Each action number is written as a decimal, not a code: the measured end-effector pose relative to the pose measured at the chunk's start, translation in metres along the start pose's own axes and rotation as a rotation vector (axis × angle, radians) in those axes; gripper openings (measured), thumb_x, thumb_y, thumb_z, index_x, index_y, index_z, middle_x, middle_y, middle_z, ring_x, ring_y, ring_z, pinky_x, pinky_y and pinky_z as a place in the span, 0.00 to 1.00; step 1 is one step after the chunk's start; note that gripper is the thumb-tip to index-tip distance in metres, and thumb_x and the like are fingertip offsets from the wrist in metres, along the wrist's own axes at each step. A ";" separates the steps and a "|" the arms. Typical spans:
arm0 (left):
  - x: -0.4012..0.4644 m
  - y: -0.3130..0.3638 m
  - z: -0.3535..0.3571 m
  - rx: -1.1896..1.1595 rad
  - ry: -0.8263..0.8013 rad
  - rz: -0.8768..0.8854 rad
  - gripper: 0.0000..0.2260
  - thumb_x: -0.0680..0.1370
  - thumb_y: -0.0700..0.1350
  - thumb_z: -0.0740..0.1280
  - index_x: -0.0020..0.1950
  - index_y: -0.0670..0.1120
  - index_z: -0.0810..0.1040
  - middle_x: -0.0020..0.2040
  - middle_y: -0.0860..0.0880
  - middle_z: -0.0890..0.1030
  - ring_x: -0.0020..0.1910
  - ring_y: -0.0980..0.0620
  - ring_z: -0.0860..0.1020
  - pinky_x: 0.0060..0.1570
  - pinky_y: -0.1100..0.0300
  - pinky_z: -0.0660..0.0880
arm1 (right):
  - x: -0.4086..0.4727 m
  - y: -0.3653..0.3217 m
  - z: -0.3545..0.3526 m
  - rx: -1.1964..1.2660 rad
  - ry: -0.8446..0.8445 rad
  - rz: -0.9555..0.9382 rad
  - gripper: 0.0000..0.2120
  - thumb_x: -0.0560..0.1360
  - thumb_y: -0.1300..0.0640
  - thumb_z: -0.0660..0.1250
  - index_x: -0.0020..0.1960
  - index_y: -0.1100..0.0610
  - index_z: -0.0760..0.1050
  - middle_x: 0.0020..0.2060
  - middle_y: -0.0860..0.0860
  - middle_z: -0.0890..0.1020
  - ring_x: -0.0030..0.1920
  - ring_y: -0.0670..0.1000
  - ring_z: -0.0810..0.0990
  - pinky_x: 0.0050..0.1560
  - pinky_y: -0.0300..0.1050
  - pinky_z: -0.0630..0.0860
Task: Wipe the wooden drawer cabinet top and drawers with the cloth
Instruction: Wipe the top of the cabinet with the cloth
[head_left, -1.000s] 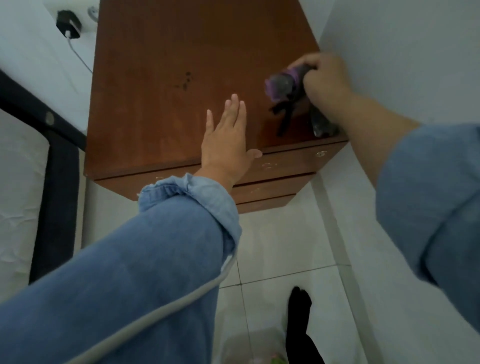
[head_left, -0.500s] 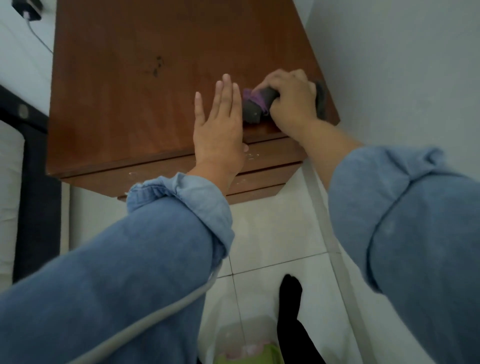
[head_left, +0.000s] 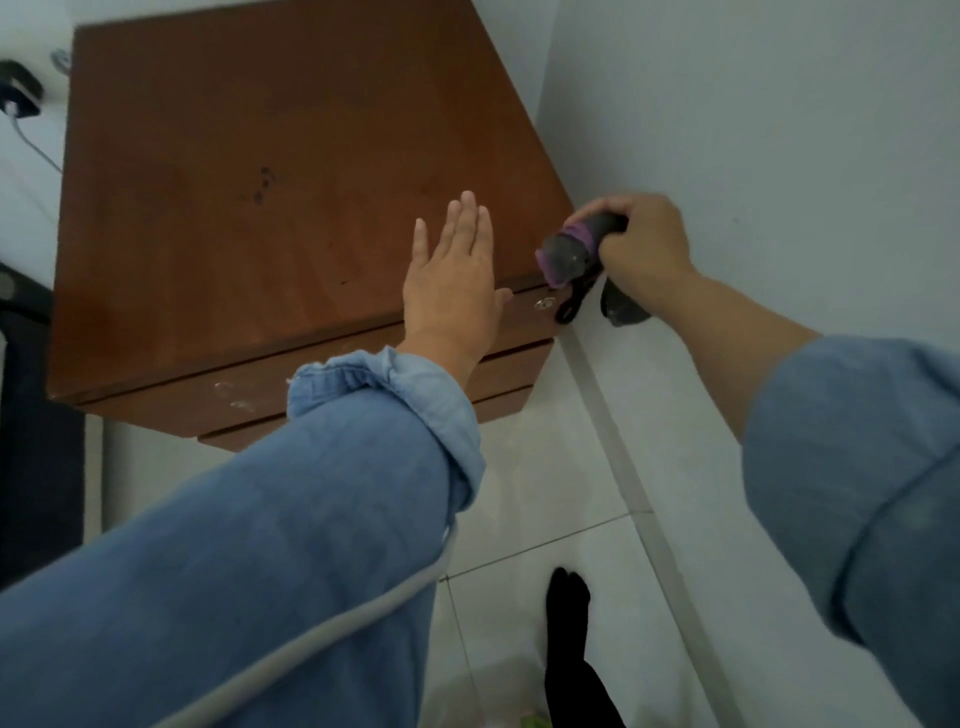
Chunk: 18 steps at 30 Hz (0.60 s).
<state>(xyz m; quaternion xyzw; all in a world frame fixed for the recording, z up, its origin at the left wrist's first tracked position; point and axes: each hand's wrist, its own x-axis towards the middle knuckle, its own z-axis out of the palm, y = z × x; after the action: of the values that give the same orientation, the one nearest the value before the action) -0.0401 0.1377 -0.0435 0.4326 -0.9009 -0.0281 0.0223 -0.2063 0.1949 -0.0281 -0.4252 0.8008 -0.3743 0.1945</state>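
two hands over the wooden drawer cabinet (head_left: 249, 208): left hand (head_left: 451, 280) lies flat, fingers straight and together, at the top's five o'clock edge; at three o'clock of it the right hand (head_left: 641, 247) grips the bunched cloth (head_left: 571, 252) at the cabinet's right front corner, a tail dangling.

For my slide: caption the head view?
Right hand grips cloth at cabinet corner; left hand flat on top.

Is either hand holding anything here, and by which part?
The right hand grips the bunched grey-and-purple cloth around its upper end, beside the cabinet's right front corner. The left hand lies open and flat on the cabinet top, holding nothing.
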 end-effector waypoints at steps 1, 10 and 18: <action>0.006 0.002 0.000 -0.009 0.008 0.006 0.36 0.80 0.53 0.61 0.78 0.42 0.44 0.79 0.45 0.43 0.77 0.50 0.44 0.74 0.49 0.41 | 0.014 -0.006 -0.006 0.011 0.008 -0.012 0.24 0.63 0.74 0.57 0.49 0.55 0.83 0.44 0.52 0.83 0.48 0.47 0.79 0.47 0.34 0.75; 0.034 -0.002 0.008 -0.094 0.036 0.124 0.39 0.77 0.56 0.64 0.78 0.44 0.47 0.79 0.48 0.47 0.77 0.53 0.46 0.74 0.51 0.41 | 0.114 -0.003 0.045 -0.147 -0.064 -0.013 0.29 0.70 0.73 0.55 0.62 0.49 0.76 0.65 0.52 0.74 0.66 0.55 0.70 0.68 0.42 0.66; 0.030 0.003 0.013 -0.135 0.065 0.174 0.37 0.77 0.49 0.66 0.78 0.44 0.48 0.79 0.48 0.49 0.77 0.53 0.48 0.74 0.52 0.42 | 0.075 0.034 0.053 -0.029 0.053 -0.170 0.23 0.61 0.67 0.55 0.46 0.50 0.81 0.52 0.49 0.81 0.54 0.60 0.76 0.59 0.45 0.72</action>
<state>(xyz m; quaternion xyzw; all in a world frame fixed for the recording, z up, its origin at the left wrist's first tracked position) -0.0616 0.1164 -0.0556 0.3508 -0.9300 -0.0726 0.0829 -0.2330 0.1224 -0.0880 -0.4842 0.7721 -0.3889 0.1347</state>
